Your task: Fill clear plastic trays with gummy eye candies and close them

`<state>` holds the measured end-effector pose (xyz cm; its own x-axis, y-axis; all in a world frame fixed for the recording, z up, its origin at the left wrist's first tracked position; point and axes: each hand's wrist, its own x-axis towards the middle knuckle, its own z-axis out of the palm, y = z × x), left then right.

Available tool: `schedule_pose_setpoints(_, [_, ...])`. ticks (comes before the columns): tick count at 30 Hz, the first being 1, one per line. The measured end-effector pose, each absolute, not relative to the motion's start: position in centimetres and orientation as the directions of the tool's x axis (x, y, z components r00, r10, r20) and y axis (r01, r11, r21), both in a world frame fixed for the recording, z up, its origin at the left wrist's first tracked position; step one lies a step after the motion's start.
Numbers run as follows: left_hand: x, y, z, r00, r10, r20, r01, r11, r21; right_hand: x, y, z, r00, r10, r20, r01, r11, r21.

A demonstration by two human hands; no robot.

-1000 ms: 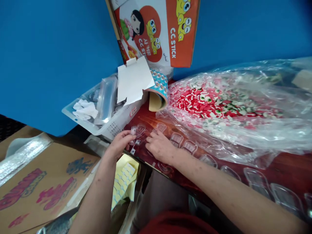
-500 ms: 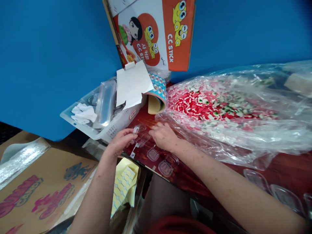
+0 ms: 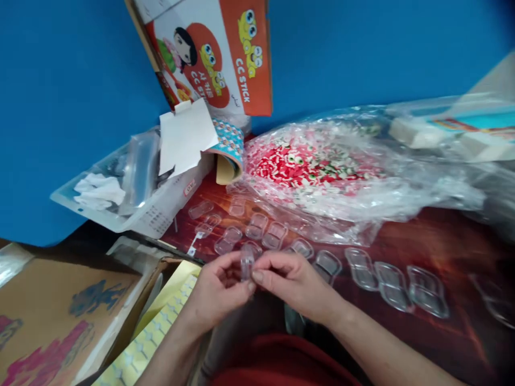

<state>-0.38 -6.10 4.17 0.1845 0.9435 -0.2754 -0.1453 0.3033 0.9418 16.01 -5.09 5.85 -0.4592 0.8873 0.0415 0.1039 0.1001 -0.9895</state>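
Note:
Near the table's front edge, my left hand [image 3: 219,287] and my right hand [image 3: 295,281] meet, both pinching one small clear plastic case [image 3: 247,261] between thumbs and fingers. It stands on edge, and part of it is hidden by my fingers. Just beyond lie several more clear plastic cases [image 3: 276,235] on the dark red wooden table [image 3: 406,236]. A row of them, including one case [image 3: 392,286], stretches off to the right past my right forearm. A white strip [image 3: 195,244] sits by the edge, left of my hands.
A clear bag [image 3: 322,166] of red, white and green pieces fills the back. At left are a white basket [image 3: 155,214], a white card [image 3: 187,134] and a patterned roll [image 3: 229,145]. Cardboard boxes [image 3: 48,295] and yellow sticker sheets [image 3: 161,316] are below left; a printed box [image 3: 209,59] stands behind.
Both hands have drawn back toward my body and come together on one case. The view has swung to the right, showing more of the row of cases.

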Motion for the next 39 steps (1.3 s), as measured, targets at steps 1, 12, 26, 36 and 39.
schedule_pose_setpoints(1, [0.1, -6.8, 3.9, 0.231, 0.923, -0.307, -0.123, 0.341, 0.932, 16.8, -6.2, 5.7, -0.448, 0.892, 0.058, 0.124, 0.126, -0.984])
schedule_pose_setpoints(12, [5.3, -9.8, 3.8, 0.38, 0.759, -0.529, -0.147, 0.614, 0.775, 25.6, -13.4, 5.5, -0.107, 0.992, 0.073, 0.338, 0.105, -0.935])
schedule_pose_setpoints(26, [9.4, -9.9, 4.1, 0.435, 0.659, -0.613, -0.08, 0.707, 0.703, 31.9, -14.9, 1.7, -0.289, 0.923, 0.253, 0.92, 0.341, -0.193])
schedule_pose_setpoints(36, [13.3, -10.9, 4.5, 0.57, 0.653, -0.499, 0.102, 0.546, 0.831, 28.9, -17.8, 4.6, -0.036, 0.998, 0.041, 0.147, 0.046, -0.988])
schedule_pose_setpoints(39, [13.5, -11.2, 4.3, 0.582, 0.643, -0.497, 0.12, 0.537, 0.835, 29.4, -18.0, 4.2, -0.015, 1.0, 0.01, 0.083, 0.011, -0.997])
